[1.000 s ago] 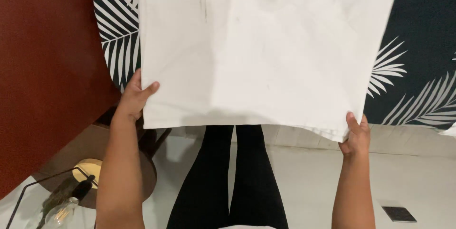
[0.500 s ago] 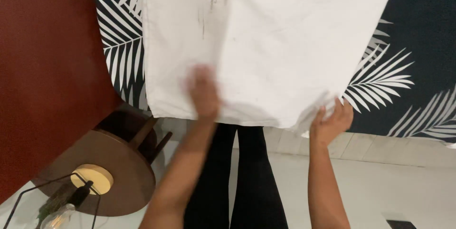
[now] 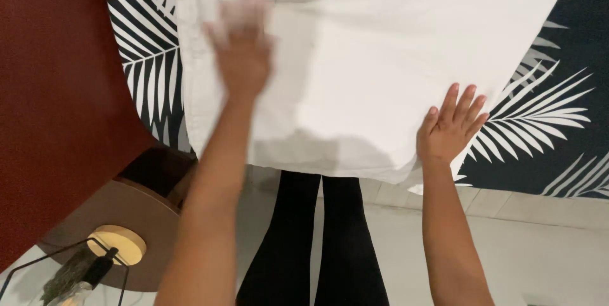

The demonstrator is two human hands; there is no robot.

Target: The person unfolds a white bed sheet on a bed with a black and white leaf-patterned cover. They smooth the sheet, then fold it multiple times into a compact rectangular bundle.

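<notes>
A white cloth (image 3: 374, 58) lies spread on a dark bedcover printed with white palm leaves (image 3: 545, 109). My left hand (image 3: 241, 49), blurred with motion, rests flat on the cloth's left part, fingers apart. Flat on the cloth's near right corner lies my right hand (image 3: 451, 127), its fingers spread and reaching onto the leaf print. Neither hand grips anything. The cloth's near edge hangs slightly over the bed's edge, above my black-clad legs (image 3: 317, 242).
A dark red panel (image 3: 57, 90) fills the left side. Below it stands a round brown side table (image 3: 136, 230) with a wire-frame lamp (image 3: 82, 268). Pale floor tiles (image 3: 539, 242) lie at the lower right.
Both hands let go of the cloth's near edge. My left hand slid up and rightward over the cloth; my right hand opened flat on the near right corner.
</notes>
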